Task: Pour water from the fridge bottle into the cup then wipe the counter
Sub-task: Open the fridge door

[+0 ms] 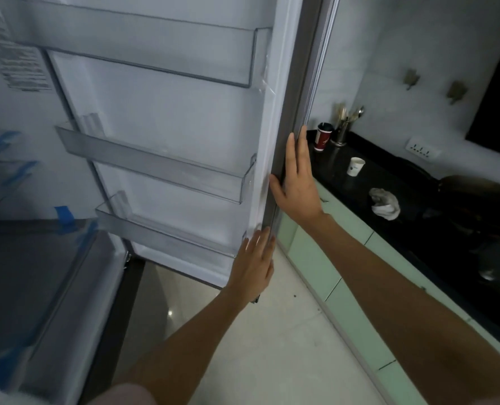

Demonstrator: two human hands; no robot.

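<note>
**A:** Where are the hands?

**B:** Both lie flat against the free edge of the open fridge door (166,147). The right hand (297,182) is the higher one, fingers straight and pointing up along the grey outer edge, thumb on the white inner side. The left hand (254,267) is near the door's bottom corner, fingers straight and together. Neither hand grips anything.

**A:** And the door itself?

**B:** Its inner face shows three clear shelves (155,168), with nothing visible in them.

**A:** Is the bottle in sight?

**B:** I cannot see one. The fridge interior at the left is dim, with strips of blue tape (64,219).

**A:** The cup?

**B:** A small white paper cup (355,166) stands upright on the black bench (389,176), right of the door. A crumpled pale cloth (386,203) lies near it, closer to the camera. Further back stand a red cup with a dark lid (324,137) and a metal holder of cutlery (343,127).
</note>
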